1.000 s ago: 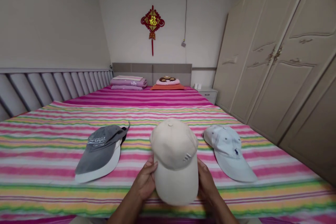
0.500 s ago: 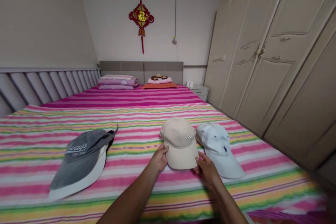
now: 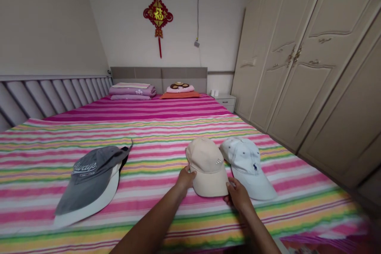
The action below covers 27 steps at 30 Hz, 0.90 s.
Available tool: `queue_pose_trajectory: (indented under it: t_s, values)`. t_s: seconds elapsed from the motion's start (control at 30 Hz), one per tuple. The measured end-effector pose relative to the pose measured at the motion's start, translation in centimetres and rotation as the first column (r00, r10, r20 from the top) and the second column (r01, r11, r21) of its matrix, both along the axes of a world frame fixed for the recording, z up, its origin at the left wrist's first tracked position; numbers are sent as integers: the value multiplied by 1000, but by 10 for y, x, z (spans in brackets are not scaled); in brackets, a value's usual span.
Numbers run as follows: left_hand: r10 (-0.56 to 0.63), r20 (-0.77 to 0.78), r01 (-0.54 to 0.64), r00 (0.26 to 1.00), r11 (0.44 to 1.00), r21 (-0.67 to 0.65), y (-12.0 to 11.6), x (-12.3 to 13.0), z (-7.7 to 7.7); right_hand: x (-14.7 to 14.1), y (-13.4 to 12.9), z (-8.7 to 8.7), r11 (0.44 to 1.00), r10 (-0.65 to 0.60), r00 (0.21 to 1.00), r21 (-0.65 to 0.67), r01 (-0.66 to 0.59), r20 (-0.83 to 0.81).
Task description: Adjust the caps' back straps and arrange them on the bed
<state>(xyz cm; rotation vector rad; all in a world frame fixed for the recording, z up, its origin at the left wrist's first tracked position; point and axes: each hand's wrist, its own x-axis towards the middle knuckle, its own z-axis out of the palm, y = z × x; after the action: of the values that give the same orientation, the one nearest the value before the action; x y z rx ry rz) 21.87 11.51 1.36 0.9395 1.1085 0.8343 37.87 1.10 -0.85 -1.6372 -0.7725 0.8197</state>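
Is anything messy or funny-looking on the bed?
One thing: the grey cap has a strap poking up at its back instead of lying flat. The beige cap looks fine, and I see nothing spilled.

- Item: beige fabric baseball cap [image 3: 206,165], plain in colour, with a rounded crown and a wide, curved brim.
- Marking: small, shiny emblem [image 3: 218,161] of slanted bars, located on the crown front, right of centre as seen.
- State: crown full and rounded, without visible dents; brim intact, with a smooth outer edge.
- Pose: upright, crown uppermost; brim directed to the near side and slightly right.
- Support: brim edge engaged at its left by the left hand [image 3: 185,178] and at its right near corner by the right hand [image 3: 236,194].
- Location: right of scene centre, just beside the pale blue fabric cap [image 3: 245,164] on its right; contact between crowns cannot be determined.
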Motion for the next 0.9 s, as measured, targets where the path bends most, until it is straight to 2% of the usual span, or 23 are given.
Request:
queue_pose_trajectory:
  t_s: [0.17, 0.37, 0.63, 0.8, 0.9]
  values:
    - [-22, -47, 24, 999, 999, 44, 1, 0, -3, 3, -2, 6, 1000, -13, 977, -6, 15, 213]
    - [-41, 4, 41, 999, 998, 48, -5, -7, 7, 2, -1, 8, 1000, -3, 924, 18, -4, 383]
    - [-43, 82, 38, 996, 997, 65, -4, -6, 12, 3, -1, 11, 999, -33, 887, 41, 16, 461]
    - [-62, 159, 42, 985, 991, 127, 1, -2, 17, 4, 1, 12, 997, -60, 869, 68, 30, 491]
    - [-79, 154, 58, 985, 989, 134, 6, 0, 19, 6, 5, 13, 997, -69, 856, 62, 44, 512]
